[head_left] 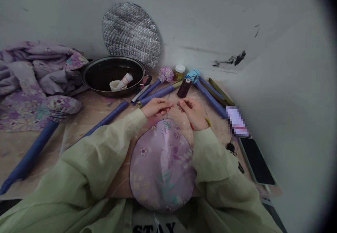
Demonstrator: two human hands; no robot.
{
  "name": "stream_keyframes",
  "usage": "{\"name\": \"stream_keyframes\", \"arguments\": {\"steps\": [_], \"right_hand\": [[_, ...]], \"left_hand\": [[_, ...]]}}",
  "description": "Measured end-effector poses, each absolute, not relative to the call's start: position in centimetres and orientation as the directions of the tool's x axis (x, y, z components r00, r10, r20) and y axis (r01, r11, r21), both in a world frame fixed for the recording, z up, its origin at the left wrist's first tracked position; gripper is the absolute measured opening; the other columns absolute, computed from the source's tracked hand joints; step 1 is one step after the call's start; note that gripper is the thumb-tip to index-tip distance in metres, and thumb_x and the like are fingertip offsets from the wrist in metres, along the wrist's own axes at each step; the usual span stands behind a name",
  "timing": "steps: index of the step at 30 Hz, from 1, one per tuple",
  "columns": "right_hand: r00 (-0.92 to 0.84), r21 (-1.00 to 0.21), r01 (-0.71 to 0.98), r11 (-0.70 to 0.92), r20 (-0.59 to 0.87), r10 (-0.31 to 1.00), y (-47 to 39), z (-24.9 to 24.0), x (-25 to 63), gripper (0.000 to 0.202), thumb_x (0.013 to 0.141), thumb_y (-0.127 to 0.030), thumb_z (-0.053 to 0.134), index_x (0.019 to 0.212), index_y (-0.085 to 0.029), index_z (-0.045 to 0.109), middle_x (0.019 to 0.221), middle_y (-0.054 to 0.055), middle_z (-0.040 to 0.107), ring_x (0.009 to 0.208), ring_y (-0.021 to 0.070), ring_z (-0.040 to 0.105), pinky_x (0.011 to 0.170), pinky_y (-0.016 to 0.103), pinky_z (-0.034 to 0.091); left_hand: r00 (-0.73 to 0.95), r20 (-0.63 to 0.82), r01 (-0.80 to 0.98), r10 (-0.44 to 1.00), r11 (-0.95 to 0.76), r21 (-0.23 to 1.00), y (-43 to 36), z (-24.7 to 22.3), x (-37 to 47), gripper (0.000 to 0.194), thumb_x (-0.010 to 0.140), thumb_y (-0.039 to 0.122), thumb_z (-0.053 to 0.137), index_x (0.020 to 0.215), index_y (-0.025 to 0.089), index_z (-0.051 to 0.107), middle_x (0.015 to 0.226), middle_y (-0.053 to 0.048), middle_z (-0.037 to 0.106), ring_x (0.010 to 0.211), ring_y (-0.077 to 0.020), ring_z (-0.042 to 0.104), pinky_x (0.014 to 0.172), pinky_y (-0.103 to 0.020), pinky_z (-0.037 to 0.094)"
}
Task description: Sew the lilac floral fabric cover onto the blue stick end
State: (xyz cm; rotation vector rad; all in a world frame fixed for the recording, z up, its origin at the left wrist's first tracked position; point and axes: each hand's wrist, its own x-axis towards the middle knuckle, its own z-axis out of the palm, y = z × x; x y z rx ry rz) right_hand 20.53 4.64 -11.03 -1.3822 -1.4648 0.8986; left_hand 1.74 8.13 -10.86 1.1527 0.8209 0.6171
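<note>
Just above a round purple floral cloth piece (163, 166), both hands face each other with their fingertips close together. My left hand (157, 107) is pinched, and a faint thread seems to hang from near its fingers to the top edge of the cloth. My right hand (194, 112) is also pinched; what it holds is too small to make out. The cloth piece lies at the table's front edge, between the forearms. A dark thread spool (184, 88) stands just beyond my right hand.
Behind are a black pan (113, 75) holding a white cup, a silver round mat (131, 33), a jar (179, 72) and blue-wrapped sticks (210, 98). Floral fabric (28, 75) is piled left, beside a cloth-headed stick (34, 152). A phone (257, 160) lies right.
</note>
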Motion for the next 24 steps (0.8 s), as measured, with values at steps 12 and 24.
{"name": "stream_keyframes", "arguments": {"steps": [12, 24], "right_hand": [[0.166, -0.373, 0.896, -0.241, -0.222, 0.961, 0.4, -11.6, 27.9, 0.031, 0.093, -0.033, 0.061, 0.120, -0.016, 0.061, 0.124, 0.010, 0.063, 0.107, 0.0231, 0.064, 0.090, 0.045, 0.055], [0.215, -0.571, 0.720, -0.394, -0.357, 0.909, 0.4, -12.9, 28.9, 0.034, 0.094, -0.033, 0.061, 0.124, -0.017, 0.059, 0.126, 0.010, 0.061, 0.107, 0.0236, 0.064, 0.090, 0.045, 0.055]], "left_hand": [[0.520, -0.228, -0.153, 0.823, 0.353, 0.923, 9.2, -11.6, 1.2, 0.028, 0.095, 0.031, 0.060, 0.116, 0.013, 0.061, 0.112, -0.009, 0.064, 0.094, -0.0193, 0.066, 0.080, -0.037, 0.058], [0.398, -0.223, -0.228, 0.890, 0.331, 0.916, 8.4, -11.6, 0.4, 0.025, 0.095, 0.030, 0.060, 0.112, 0.012, 0.061, 0.104, -0.007, 0.065, 0.084, -0.0160, 0.066, 0.072, -0.032, 0.059]]}}
